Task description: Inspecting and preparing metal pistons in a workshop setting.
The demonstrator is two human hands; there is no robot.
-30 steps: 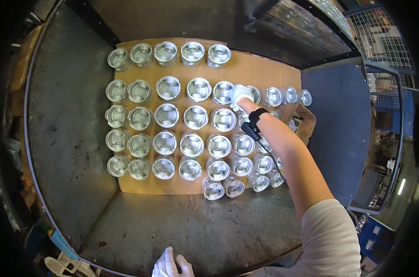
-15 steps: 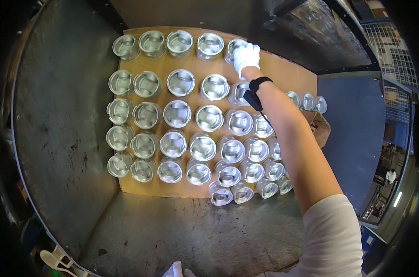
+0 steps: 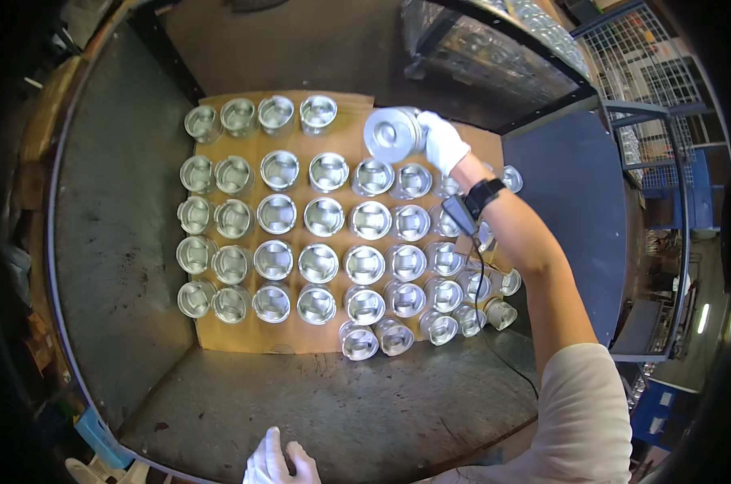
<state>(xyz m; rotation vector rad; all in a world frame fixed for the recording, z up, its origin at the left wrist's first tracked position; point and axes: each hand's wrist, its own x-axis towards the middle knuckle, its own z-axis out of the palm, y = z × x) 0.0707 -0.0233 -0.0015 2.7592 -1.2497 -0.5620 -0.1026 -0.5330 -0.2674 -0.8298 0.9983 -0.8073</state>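
Note:
My right hand, in a white glove, grips a silver engine piston by its side. The piston is tilted with its round, dished top toward me, above the far part of a cardboard sheet. Several more pistons stand on the cardboard in rows with their hollow ends up, such as one piston nearest below the held one. My left hand, also gloved in white, is at the lower edge with thumb and fingers apart, and holds nothing.
A deep metal bin with dark walls surrounds the rows. Its blue-grey right wall rises beside my right arm. A thin black cable hangs from the device at my right wrist. Wire mesh stands outside, far right.
My right hand has lifted the piston from the end of the far row and tipped it, bringing it nearer. My left hand has come further into view. The whole view has shifted.

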